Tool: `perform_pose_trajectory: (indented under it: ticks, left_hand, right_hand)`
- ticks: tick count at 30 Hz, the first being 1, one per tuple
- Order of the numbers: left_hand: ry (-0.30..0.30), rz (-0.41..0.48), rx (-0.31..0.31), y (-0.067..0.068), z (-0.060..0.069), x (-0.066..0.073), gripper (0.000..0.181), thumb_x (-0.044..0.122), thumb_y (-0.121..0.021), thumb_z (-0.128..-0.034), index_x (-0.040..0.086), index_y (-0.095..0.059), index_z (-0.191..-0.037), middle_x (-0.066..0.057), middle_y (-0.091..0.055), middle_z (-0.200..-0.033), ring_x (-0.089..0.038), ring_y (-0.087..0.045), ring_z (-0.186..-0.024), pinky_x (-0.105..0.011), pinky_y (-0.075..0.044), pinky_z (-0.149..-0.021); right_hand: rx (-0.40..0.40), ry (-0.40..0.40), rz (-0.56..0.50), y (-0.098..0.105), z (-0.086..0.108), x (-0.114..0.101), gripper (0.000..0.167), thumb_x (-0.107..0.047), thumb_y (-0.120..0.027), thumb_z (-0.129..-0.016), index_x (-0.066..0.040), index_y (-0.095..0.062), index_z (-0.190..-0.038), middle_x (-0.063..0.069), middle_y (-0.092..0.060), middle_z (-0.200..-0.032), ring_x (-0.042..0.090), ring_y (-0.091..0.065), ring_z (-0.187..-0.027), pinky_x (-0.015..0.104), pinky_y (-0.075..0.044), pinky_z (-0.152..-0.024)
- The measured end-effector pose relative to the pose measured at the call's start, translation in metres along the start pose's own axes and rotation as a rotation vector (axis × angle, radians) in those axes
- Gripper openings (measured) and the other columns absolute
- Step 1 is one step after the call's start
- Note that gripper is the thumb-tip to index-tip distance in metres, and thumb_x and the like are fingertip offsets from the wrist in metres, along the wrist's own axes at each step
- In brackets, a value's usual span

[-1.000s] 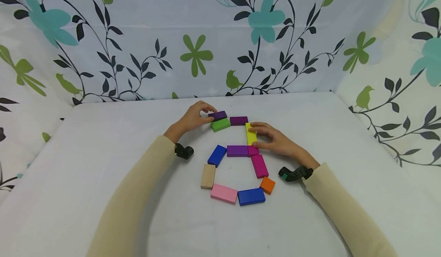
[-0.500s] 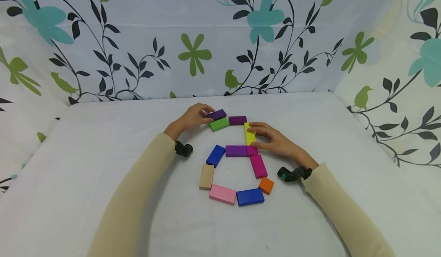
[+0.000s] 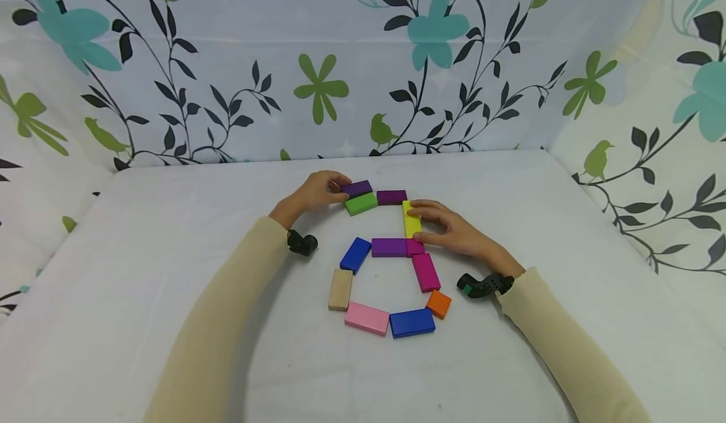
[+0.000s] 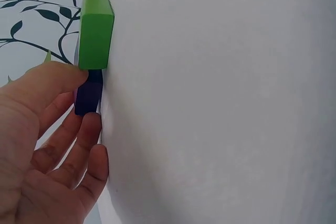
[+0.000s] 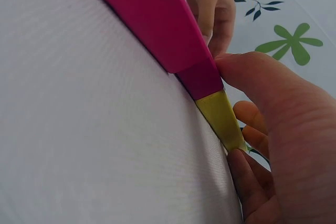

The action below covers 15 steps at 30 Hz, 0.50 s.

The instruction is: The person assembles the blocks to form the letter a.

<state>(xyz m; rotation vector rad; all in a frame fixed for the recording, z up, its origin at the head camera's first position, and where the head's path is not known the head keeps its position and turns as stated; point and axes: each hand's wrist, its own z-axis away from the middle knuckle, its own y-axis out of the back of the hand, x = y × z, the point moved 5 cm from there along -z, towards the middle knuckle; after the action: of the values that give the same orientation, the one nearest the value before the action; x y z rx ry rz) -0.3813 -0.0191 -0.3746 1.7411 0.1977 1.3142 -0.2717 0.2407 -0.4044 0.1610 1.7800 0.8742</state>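
Note:
My left hand point(image 3: 314, 193) pinches the dark purple block point(image 3: 357, 188) at its left end, thumb on the near side and fingers behind. A light green block point(image 3: 361, 204) lies right in front of it; in the left wrist view the green block point(image 4: 95, 30) partly hides the purple one point(image 4: 89, 94). My right hand point(image 3: 454, 231) holds the yellow block point(image 3: 411, 221) lengthwise, thumb at its near end and fingertips by its far end. Against that near end sits a small magenta block point(image 3: 415, 247), close to the thumb. A plum block point(image 3: 391, 197) lies between the hands.
On the white tabletop point(image 3: 272, 360), more blocks form a ring nearer me: purple point(image 3: 389, 247), blue point(image 3: 355, 254), natural wood point(image 3: 340, 289), pink point(image 3: 367, 318), another blue point(image 3: 412, 323), orange point(image 3: 438, 304) and long magenta point(image 3: 426, 272). A patterned cloth point(image 3: 351, 26) hangs behind.
Both hands keep their places on the dark purple and yellow blocks. The whole head view has shifted very slightly; no block has visibly moved against the others.

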Motion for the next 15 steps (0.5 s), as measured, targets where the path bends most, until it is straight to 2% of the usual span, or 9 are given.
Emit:
perform_pose_trajectory:
  ticks: [8, 15]
  left_hand:
    - [0.028, 0.008, 0.008, 0.002, 0.005, -0.004, 0.042, 0.009, -0.066, -0.0916, -0.004, -0.057, -0.130, -0.022, -0.059, -0.127, -0.034, -0.056, -0.117, -0.042, -0.043, -0.104]
    - [0.031, 0.013, 0.031, 0.006, 0.010, 0.000, 0.041, 0.009, -0.066, -0.0909, -0.004, -0.058, -0.129, -0.022, -0.059, -0.126, -0.034, -0.056, -0.116, -0.042, -0.045, -0.103]
  right_hand:
    - [-0.003, 0.005, 0.000, -0.001, 0.000, -0.001, 0.052, -0.013, -0.069, -0.090, -0.003, -0.052, -0.139, 0.013, -0.031, -0.155, 0.034, -0.030, -0.141, 0.055, -0.026, -0.114]
    - [0.000, 0.001, 0.002, 0.000, 0.000, -0.001, 0.052, -0.012, -0.069, -0.091, -0.003, -0.051, -0.139, 0.014, -0.031, -0.155, 0.035, -0.031, -0.141, 0.054, -0.028, -0.113]
